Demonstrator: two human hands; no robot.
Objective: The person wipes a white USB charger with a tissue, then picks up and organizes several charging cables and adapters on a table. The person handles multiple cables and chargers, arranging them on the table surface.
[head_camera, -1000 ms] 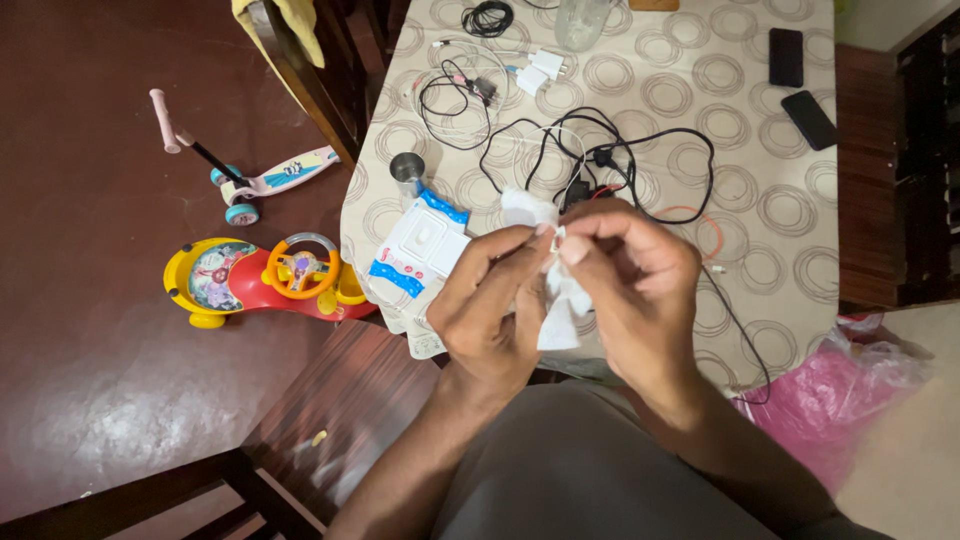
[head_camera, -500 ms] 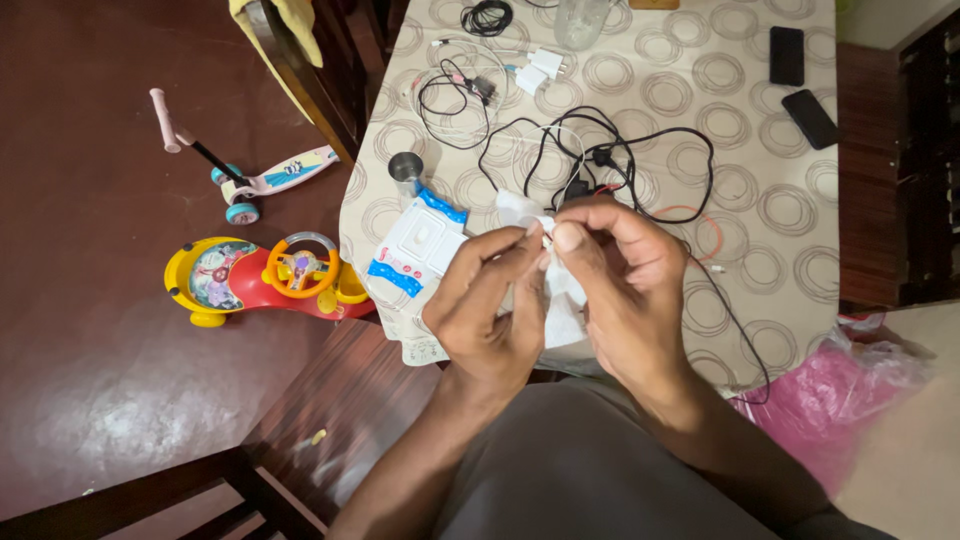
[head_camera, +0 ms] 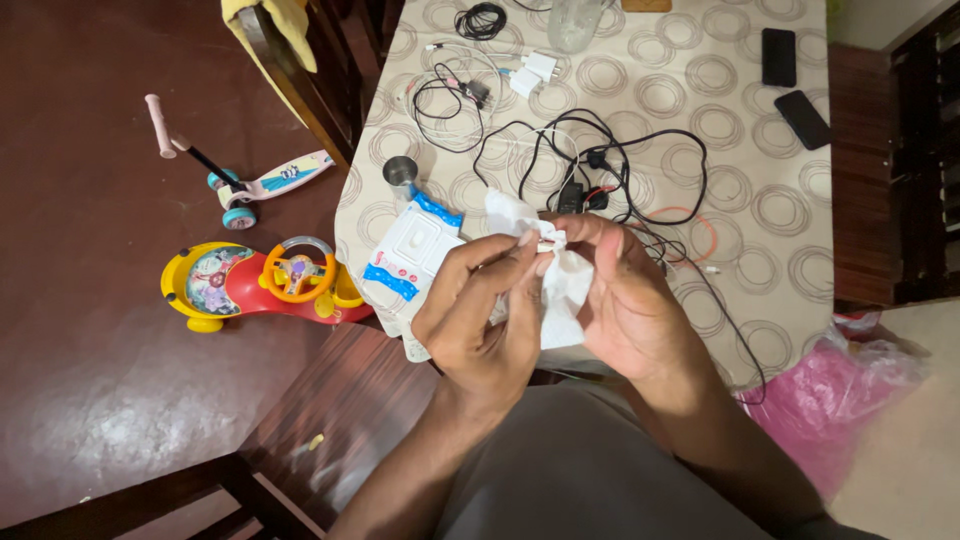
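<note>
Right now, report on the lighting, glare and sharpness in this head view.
Head view: even indoor light, soft shadows; broad glare patch on the glossy brown floor at lower left; left hand, right hand and white wipe fairly sharp, though the small part they pinch is too tiny to identify; the cables on the table are sharp; wide-angle lens bends the frame edges.

Above the near edge of the surface, two hands meet over a tissue, a wipes pack to their left, tangled cables behind, two phones far right.
</note>
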